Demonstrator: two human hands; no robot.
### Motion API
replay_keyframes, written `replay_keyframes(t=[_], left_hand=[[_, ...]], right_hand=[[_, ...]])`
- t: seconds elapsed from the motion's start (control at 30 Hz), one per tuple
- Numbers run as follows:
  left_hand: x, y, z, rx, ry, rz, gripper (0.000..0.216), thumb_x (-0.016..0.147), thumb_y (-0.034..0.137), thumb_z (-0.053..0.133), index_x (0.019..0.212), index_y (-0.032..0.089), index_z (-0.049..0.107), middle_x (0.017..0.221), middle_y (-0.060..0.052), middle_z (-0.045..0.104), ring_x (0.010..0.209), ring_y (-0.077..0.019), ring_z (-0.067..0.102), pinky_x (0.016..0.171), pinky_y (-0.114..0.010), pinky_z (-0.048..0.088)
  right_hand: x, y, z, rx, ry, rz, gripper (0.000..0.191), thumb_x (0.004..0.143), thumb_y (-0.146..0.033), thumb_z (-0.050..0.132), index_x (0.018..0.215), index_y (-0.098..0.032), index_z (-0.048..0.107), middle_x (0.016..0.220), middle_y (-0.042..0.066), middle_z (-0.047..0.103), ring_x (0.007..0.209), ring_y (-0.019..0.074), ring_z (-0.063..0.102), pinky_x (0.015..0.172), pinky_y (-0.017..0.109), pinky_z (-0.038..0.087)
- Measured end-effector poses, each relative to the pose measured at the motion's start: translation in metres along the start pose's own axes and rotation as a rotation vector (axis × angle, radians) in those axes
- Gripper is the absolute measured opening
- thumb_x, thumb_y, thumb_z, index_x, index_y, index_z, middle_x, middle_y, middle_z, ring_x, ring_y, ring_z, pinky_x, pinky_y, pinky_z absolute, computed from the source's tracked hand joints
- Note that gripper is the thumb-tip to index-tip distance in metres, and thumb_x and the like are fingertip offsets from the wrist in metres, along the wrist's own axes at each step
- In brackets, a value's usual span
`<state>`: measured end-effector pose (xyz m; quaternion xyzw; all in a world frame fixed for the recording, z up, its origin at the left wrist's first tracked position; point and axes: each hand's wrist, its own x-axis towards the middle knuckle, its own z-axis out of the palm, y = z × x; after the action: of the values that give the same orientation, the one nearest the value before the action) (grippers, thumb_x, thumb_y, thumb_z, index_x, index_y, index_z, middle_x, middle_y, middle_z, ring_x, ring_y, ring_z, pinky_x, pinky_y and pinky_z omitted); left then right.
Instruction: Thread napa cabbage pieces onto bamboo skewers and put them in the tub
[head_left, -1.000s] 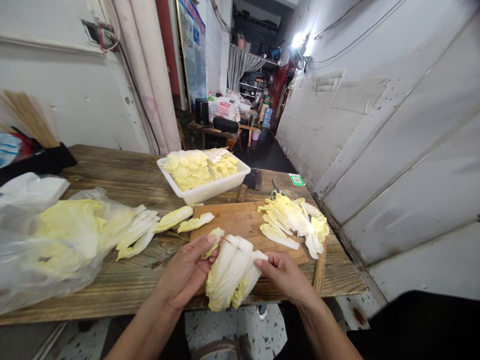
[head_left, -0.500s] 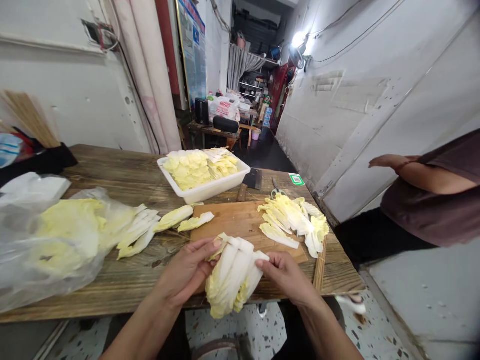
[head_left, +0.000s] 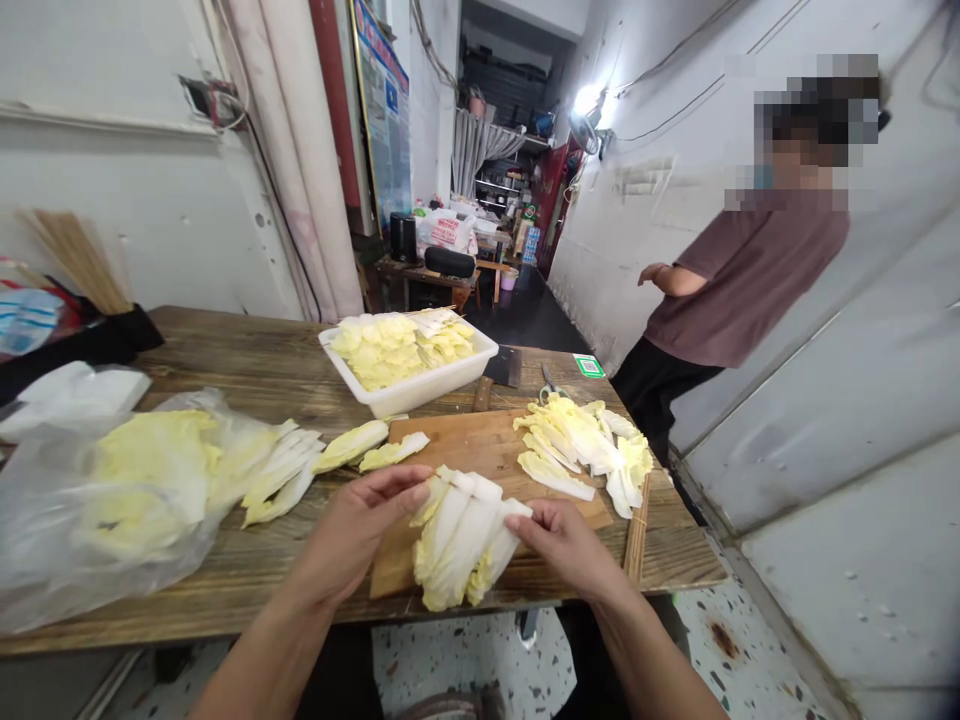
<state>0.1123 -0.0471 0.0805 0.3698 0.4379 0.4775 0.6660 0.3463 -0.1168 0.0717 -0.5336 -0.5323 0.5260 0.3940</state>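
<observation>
A row of napa cabbage leaves (head_left: 459, 545), white stems up and yellow edges down, hangs between my hands over the near edge of the cutting board (head_left: 480, 440). My left hand (head_left: 360, 530) pinches the upper left end of the row. With thumb and fingers, my right hand (head_left: 566, 545) grips the white stem end at the right. Whether a skewer runs through the stems is hard to make out. More cabbage leaves (head_left: 577, 435) lie piled on the board's right side. Two small leaves (head_left: 394, 452) rest by its left edge.
A white plastic tub (head_left: 420, 392) full of cabbage stands behind the board, near a cleaver (head_left: 506, 367) and scissors (head_left: 551, 385). Thin sticks (head_left: 636, 535) lie at right. A clear bag (head_left: 142, 520) holds leaves at left. Another person (head_left: 735, 290) stands beyond the table's right side.
The other person has moved farther away, beyond the table's right corner. My view has tilted up slightly. Both hands keep hold of the cabbage leaves, which sit slightly higher.
</observation>
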Motion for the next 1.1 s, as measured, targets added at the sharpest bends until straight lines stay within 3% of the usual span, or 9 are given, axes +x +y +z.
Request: replay_keyframes(t=[0.3,0.47,0.57,0.63,0.7,0.8,0.9,1.1], left_hand=[[0.001,-0.002,0.0,0.054,-0.064,-0.044,0.025,0.051,0.019,0.095,0.07,0.013,0.078,0.074,-0.008,0.076,0.073,-0.017,0.065,0.068,-0.022,0.05],[0.007,0.005,0.001,-0.1,-0.071,-0.01,0.043,0.065,0.037,0.089,0.103,0.02,0.077,0.104,-0.006,0.077,0.093,-0.0172,0.068,0.08,-0.023,0.054],[0.0,0.004,0.002,-0.203,-0.199,-0.091,0.045,0.074,0.046,0.081,0.109,0.018,0.075,0.11,-0.008,0.076,0.099,-0.0227,0.07,0.082,-0.028,0.057],[-0.009,-0.002,0.002,-0.28,-0.317,-0.172,0.042,0.077,0.043,0.08,0.108,0.017,0.074,0.108,-0.009,0.076,0.1,-0.0267,0.071,0.081,-0.033,0.058],[-0.019,-0.011,0.002,-0.344,-0.356,-0.222,0.039,0.075,0.032,0.083,0.11,0.019,0.072,0.107,-0.009,0.076,0.097,-0.0266,0.072,0.079,-0.034,0.06],[-0.031,-0.023,-0.002,-0.366,-0.286,-0.24,0.039,0.073,0.012,0.081,0.109,0.02,0.07,0.106,-0.008,0.077,0.088,-0.0208,0.073,0.078,-0.032,0.062],[-0.041,-0.031,-0.007,-0.378,-0.227,-0.249,0.037,0.076,0.003,0.074,0.109,0.02,0.068,0.102,-0.004,0.077,0.083,-0.0158,0.073,0.076,-0.028,0.062],[-0.065,-0.047,-0.007,-0.366,-0.213,-0.33,0.026,0.081,0.002,0.068,0.104,0.014,0.065,0.099,-0.008,0.076,0.079,-0.0172,0.073,0.073,-0.031,0.064]], right_hand=[[-0.002,-0.011,0.003,0.053,-0.024,0.01,0.052,0.074,-0.067,0.072,0.07,-0.016,0.062,0.065,-0.002,0.055,0.064,0.0126,0.045,0.062,0.025,0.034],[0.008,-0.021,-0.003,0.195,-0.012,0.026,0.057,0.069,-0.067,0.076,0.061,-0.021,0.044,0.051,-0.011,0.032,0.047,0.0055,0.02,0.045,0.023,0.015],[0.015,-0.026,-0.006,0.313,-0.036,0.039,0.061,0.069,-0.07,0.075,0.065,-0.024,0.034,0.051,-0.013,0.027,0.043,0.0036,0.011,0.042,0.023,0.007],[0.017,-0.028,-0.005,0.382,-0.054,0.028,0.062,0.067,-0.067,0.077,0.066,-0.024,0.034,0.053,-0.013,0.031,0.043,0.0026,0.012,0.041,0.021,0.009],[0.014,-0.027,-0.002,0.441,-0.08,0.02,0.061,0.062,-0.061,0.083,0.067,-0.022,0.038,0.057,-0.012,0.037,0.044,0.0016,0.018,0.042,0.02,0.014],[0.001,-0.019,0.005,0.502,-0.134,0.04,0.054,0.056,-0.049,0.091,0.077,-0.019,0.05,0.066,-0.008,0.05,0.049,0.0017,0.034,0.047,0.018,0.028],[-0.017,-0.003,0.017,0.521,-0.177,0.083,0.056,0.056,-0.041,0.092,0.094,-0.02,0.057,0.072,-0.005,0.06,0.053,0.0055,0.048,0.052,0.02,0.039],[-0.045,0.03,0.039,0.46,-0.082,0.061,0.051,0.053,-0.045,0.088,0.082,-0.016,0.059,0.063,-0.004,0.061,0.046,0.0053,0.046,0.047,0.022,0.042]])
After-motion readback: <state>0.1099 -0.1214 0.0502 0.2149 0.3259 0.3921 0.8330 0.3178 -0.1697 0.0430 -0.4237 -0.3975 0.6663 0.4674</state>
